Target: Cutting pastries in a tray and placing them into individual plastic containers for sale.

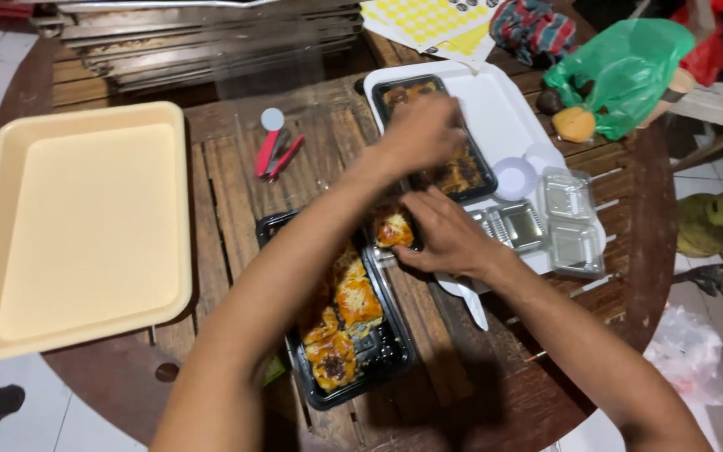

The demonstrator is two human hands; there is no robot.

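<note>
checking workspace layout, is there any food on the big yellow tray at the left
No, the yellow tray is bare; the food sits in the black container beside it.

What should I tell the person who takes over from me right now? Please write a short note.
Left hand: over the black tray on the white tray; grip is blurred.
Right hand: fingers at a pastry piece between the two black trays.
Near black tray holds several pieces, with space left.
Small clear sauce cups wait on the white tray. Cream tray holds nothing.
</note>
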